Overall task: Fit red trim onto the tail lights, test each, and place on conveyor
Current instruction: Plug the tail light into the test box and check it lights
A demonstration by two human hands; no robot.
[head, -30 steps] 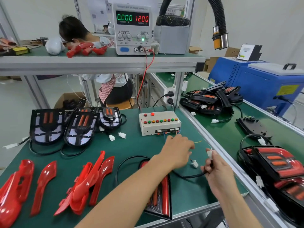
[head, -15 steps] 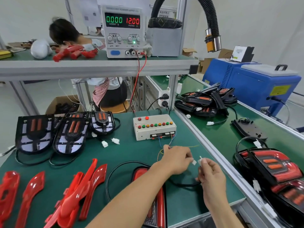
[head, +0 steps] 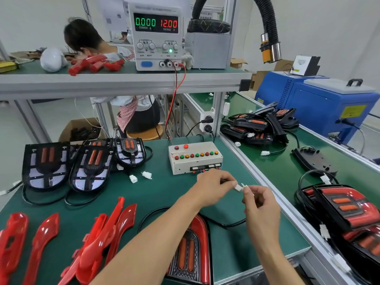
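A tail light [head: 190,251] with red trim lies at the bench's front edge, partly under my left forearm. Its black cable [head: 226,224] runs up to my right hand [head: 260,206], which pinches a white plug [head: 245,187]. My left hand [head: 212,187] pinches the mating white connector [head: 238,187]; the two connectors meet end to end in front of the tester box [head: 195,157]. Loose red trim pieces [head: 107,241] lie at front left. Untrimmed tail lights [head: 90,165] stand at back left.
The power supply [head: 156,36] on the upper shelf reads 0.000 and 12.00. The conveyor [head: 275,173] on the right carries finished tail lights [head: 347,210] near me and a pile [head: 259,124] farther back. A person sits behind the bench. A blue machine [head: 320,105] stands at the far right.
My hands have come together, lifting the plug and connector until they meet in front of the tester box. The view has shifted slightly.
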